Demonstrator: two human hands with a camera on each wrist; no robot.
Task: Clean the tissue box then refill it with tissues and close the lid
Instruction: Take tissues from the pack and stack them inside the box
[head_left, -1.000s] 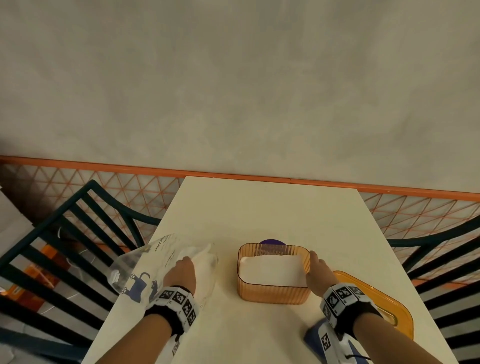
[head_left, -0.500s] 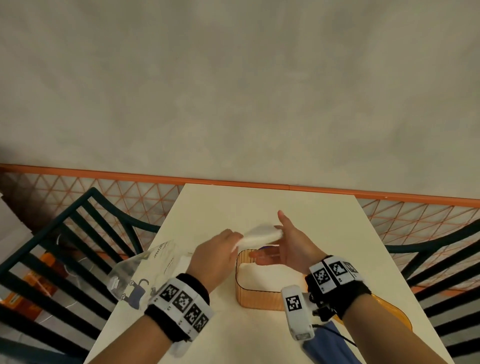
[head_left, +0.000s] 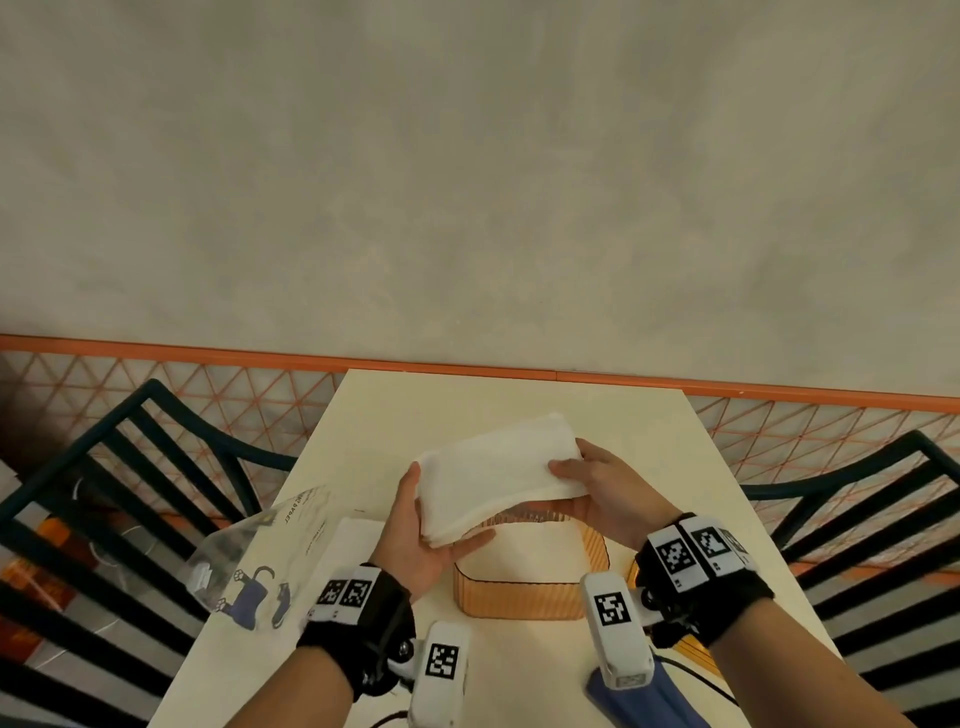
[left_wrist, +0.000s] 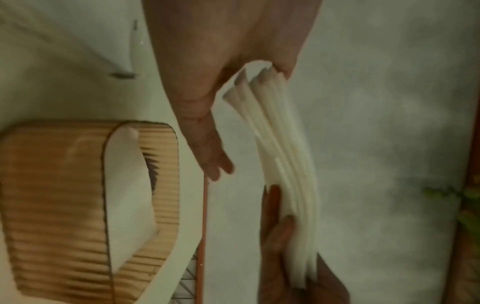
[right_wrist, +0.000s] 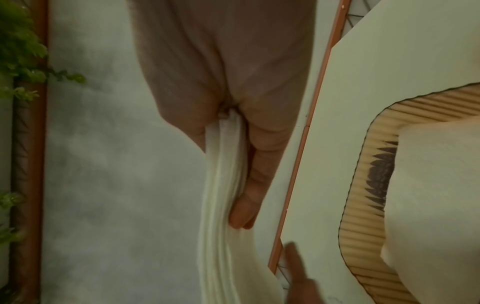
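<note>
A stack of white tissues hangs in the air above the orange ribbed tissue box, which stands open on the table with white tissues inside. My left hand holds the stack's left end, thumb on top and fingers beneath. My right hand pinches the right end. In the left wrist view the tissue stack is seen edge-on beside the box. The right wrist view shows my fingers against the stack, with the box to the right. The orange lid lies behind my right wrist.
A clear tissue package with a blue cartoon print lies on the table's left part. A blue cloth lies at the near right edge. Dark metal chairs flank the table on both sides.
My left hand drew a stack of tissues out of the package and my right hand left the box. Both hands now hold the stack over the box.
</note>
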